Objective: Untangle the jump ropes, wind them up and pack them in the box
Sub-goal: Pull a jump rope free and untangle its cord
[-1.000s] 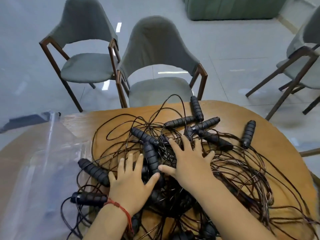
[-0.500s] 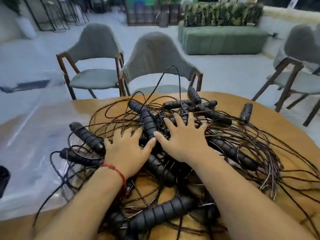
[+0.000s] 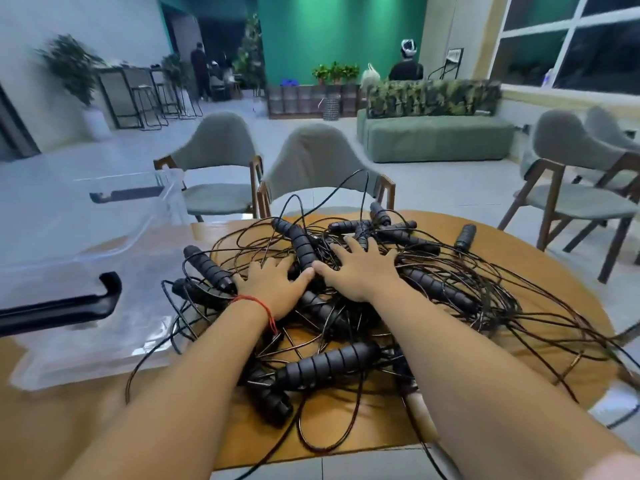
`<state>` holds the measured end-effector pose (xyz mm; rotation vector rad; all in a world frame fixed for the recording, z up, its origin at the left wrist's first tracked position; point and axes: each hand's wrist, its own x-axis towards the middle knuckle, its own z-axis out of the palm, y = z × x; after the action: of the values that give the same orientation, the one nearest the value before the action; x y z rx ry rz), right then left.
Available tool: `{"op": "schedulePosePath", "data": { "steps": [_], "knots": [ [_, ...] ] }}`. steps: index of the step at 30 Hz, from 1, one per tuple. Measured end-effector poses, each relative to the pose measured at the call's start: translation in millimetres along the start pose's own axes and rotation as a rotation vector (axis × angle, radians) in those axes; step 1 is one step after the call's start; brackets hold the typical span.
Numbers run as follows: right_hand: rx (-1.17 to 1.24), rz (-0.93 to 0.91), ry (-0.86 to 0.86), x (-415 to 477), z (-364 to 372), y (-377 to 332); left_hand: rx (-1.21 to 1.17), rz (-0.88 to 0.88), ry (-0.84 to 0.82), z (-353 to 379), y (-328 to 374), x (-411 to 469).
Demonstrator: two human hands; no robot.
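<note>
Jump ropes point(image 3: 460, 282) lie in one tangled heap of thin black cords and ribbed black foam grips on the middle of the round wooden bench point(image 3: 554, 268). Some cords arch up above the heap; others trail over the bench's near and right edges. A foam handle point(image 3: 329, 365) lies nearest the person, between the two forearms, and a stray handle point(image 3: 464, 237) sits at the heap's far right fringe.

The left hand point(image 3: 273, 289) rests flat on top of the heap, fingers straight and spread, with a red string bracelet point(image 3: 258, 304) at the wrist. The right hand point(image 3: 362, 270) lies just beside it, also flat with fingers fanned wide, the two thumbs almost meeting. Both press on the cords and grips without curling round any.

A clear plastic box point(image 3: 86, 258) stands open on the bench just left of the heap, with a black clasp point(image 3: 69, 306) on its near side. Beyond the bench stand a grey chair point(image 3: 311, 161) and a green sofa point(image 3: 436, 136).
</note>
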<state>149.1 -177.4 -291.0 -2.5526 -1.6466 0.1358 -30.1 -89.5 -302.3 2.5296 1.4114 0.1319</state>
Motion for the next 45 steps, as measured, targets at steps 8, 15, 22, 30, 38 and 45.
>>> {"op": "schedulePosePath", "data": {
  "steps": [8,15,22,30,38,45],
  "knots": [
    [-0.015,-0.001,0.069,14,7,3,-0.003,-0.002,0.028,6,4,10],
    [0.079,0.008,0.082,2,-4,-4,-0.070,0.049,-0.009,-7,-3,-3],
    [0.155,-0.059,0.241,-62,-8,-33,-0.319,0.121,0.370,-20,-23,-88],
    [0.285,-0.065,0.361,-80,16,-41,-0.419,0.028,0.425,-13,-59,-99],
    [0.174,-0.010,0.345,-64,33,-49,-0.269,0.038,0.458,11,-65,-91],
    [0.157,-0.013,0.258,-67,26,-52,-0.361,0.058,0.487,11,-67,-95]
  ]
}}
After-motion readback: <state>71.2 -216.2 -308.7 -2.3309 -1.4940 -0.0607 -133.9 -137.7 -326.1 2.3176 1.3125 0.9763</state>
